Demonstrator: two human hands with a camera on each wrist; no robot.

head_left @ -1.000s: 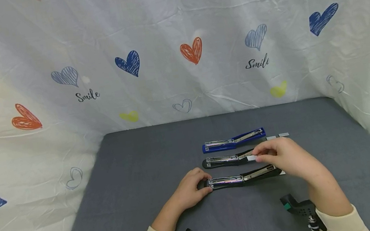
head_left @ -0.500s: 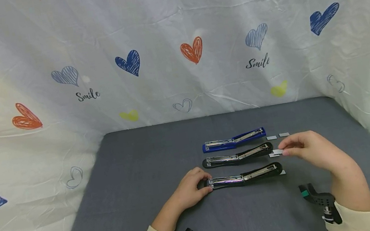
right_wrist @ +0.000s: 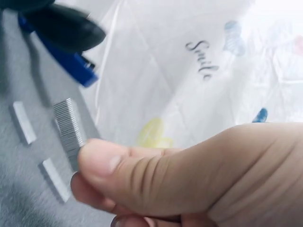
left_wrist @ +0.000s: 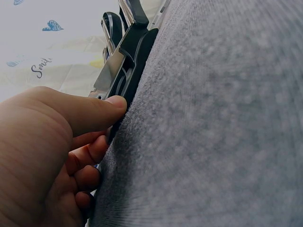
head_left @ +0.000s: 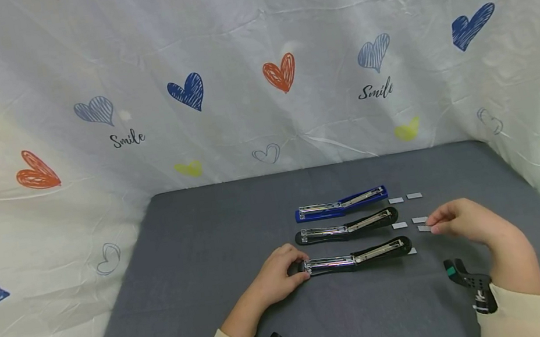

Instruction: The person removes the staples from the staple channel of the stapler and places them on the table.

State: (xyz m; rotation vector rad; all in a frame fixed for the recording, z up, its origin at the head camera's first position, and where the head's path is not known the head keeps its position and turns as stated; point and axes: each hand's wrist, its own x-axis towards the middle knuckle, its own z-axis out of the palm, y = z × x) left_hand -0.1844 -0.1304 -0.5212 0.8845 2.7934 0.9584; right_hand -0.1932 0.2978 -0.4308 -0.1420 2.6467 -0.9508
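Three staplers lie opened out in a row: a blue one at the back, a black one in the middle and another black stapler in front. My left hand holds the left end of the front stapler, thumb on its near side in the left wrist view. My right hand, beyond the staplers' right ends, pinches a strip of staples between thumb and forefinger. Other staple strips lie close by, one and another showing in the right wrist view.
Two staple strips, one nearer and one farther right, lie beside the blue stapler. Another strip shows partly behind the front stapler's right end. A white curtain with hearts hangs behind the grey table.
My right hand has moved right with the staple strip, from over the middle stapler to beyond its right end. My left hand has stayed on the front stapler.
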